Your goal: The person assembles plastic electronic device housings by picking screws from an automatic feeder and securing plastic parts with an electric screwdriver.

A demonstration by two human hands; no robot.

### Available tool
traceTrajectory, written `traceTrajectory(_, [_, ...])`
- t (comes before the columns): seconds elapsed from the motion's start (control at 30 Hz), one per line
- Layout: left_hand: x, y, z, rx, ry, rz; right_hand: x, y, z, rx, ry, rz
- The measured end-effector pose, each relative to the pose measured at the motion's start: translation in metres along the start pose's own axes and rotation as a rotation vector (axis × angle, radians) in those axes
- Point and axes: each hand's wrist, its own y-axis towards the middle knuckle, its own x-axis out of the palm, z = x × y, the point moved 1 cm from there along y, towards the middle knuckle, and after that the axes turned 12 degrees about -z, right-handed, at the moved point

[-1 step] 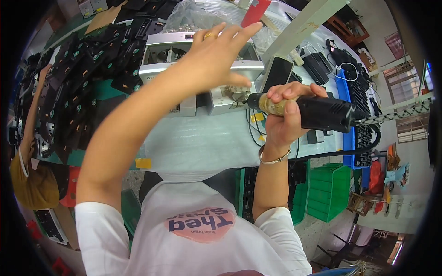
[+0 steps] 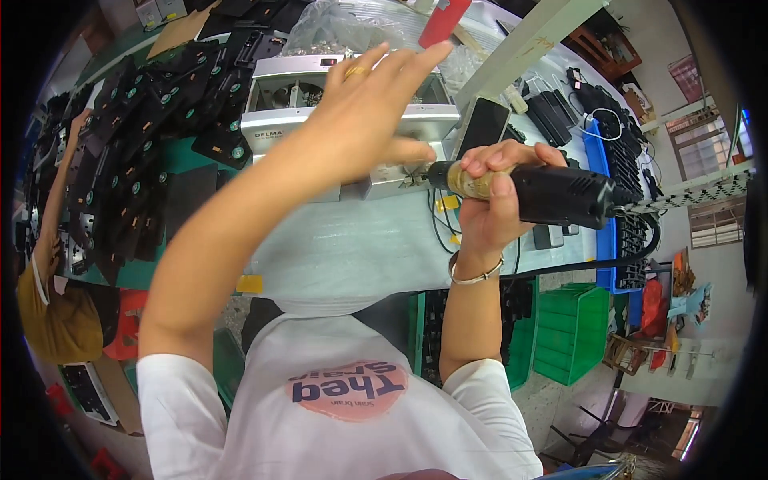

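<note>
My right hand (image 2: 496, 196) is wrapped round a black electric screwdriver (image 2: 564, 196) with yellowish tape near its front end. The screwdriver lies level, its nose pointing left. Above and in front of a silver screw feeder (image 2: 436, 114), my left hand (image 2: 364, 112) has its fingers stretched out and seems to hold nothing. Its thumb reaches close to the screwdriver's nose; whether they touch, I cannot tell. Small metal parts show inside the feeder's open top. My left hand and forearm hide part of the feeder and the outlet below it.
Many black flat parts (image 2: 120, 160) cover the left of the bench. A phone (image 2: 484, 128) leans right of the feeder, near a white post (image 2: 528, 56). A blue tray (image 2: 604, 160) stands at right, green crates (image 2: 570, 332) below. Another person's arm (image 2: 60, 184) reaches in at far left.
My left hand has shifted slightly downward, its thumb now nearer the screwdriver's nose. The screwdriver in my right hand has moved a touch to the left.
</note>
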Motion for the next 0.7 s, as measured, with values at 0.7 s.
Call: traceTrajectory(0.7, [0.087, -0.189, 0.047, 0.024, -0.362, -0.200, 0.015, 0.002, 0.013, 0.168, -0.185, -0.073])
